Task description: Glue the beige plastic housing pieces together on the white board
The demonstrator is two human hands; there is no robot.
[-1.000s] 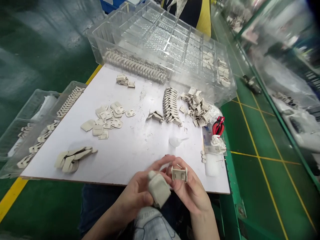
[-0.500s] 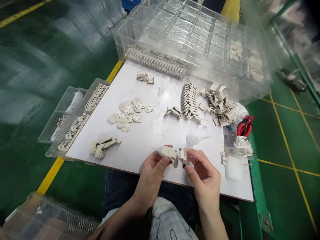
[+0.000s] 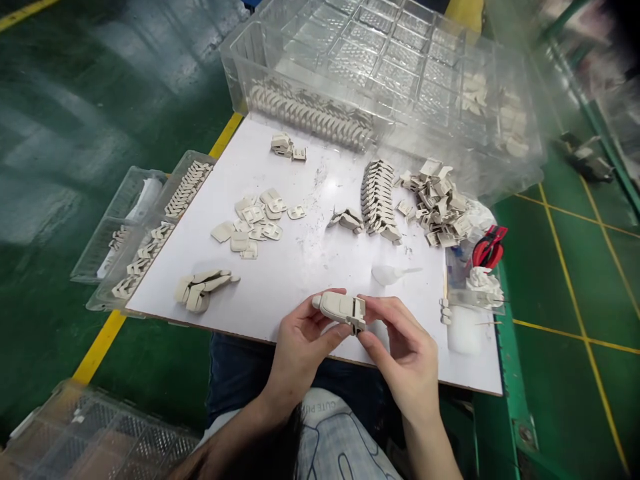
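Over the front edge of the white board [image 3: 310, 267], my left hand [image 3: 305, 340] is closed on a beige plastic part [image 3: 337, 307] with a rounded, elongated body. My right hand [image 3: 403, 343] pinches a smaller beige plastic piece [image 3: 359, 313] between thumb and fingers. The smaller piece touches the right end of the elongated part; whether they are locked together I cannot tell. Just beyond my hands lies a white squeeze bottle [image 3: 387, 274] with a thin nozzle. A few finished-looking beige parts [image 3: 203, 288] lie together to the left of my hands.
Flat beige covers [image 3: 250, 223] are scattered mid-left. A row of nested beige parts [image 3: 379, 200] and a heap of small pieces [image 3: 443, 203] lie to the right. Clear compartment boxes [image 3: 320, 80] stand behind. Red-handled pliers [image 3: 489, 248] rest at the right edge.
My right hand has brought the smaller piece leftward against the end of the elongated part; a gap between them has closed. The camera view has shifted slightly.
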